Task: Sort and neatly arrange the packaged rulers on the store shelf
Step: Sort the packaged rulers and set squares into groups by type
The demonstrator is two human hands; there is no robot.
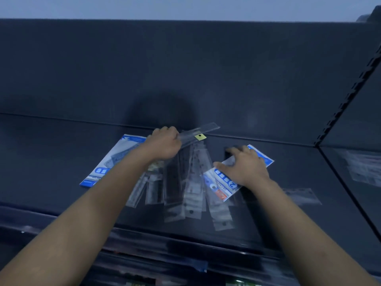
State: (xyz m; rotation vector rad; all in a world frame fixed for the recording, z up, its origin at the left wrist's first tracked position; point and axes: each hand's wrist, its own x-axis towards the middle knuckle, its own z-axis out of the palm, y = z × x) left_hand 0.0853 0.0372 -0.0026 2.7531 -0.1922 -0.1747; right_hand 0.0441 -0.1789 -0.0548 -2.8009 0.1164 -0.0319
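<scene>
Clutching ruler [203, 132], left hand [165, 144]; right hand [244, 168] splayed

On the shelf [51, 162], a fan of sleeved rulers [173, 182] lies between the left card pack [115, 159] and the right card pack [219, 182]; a single ruler [198, 134] slants crosswise behind the fan.

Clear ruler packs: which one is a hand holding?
The yellow-tagged pack in the left hand; the other packs lie flat on the shelf.
</scene>
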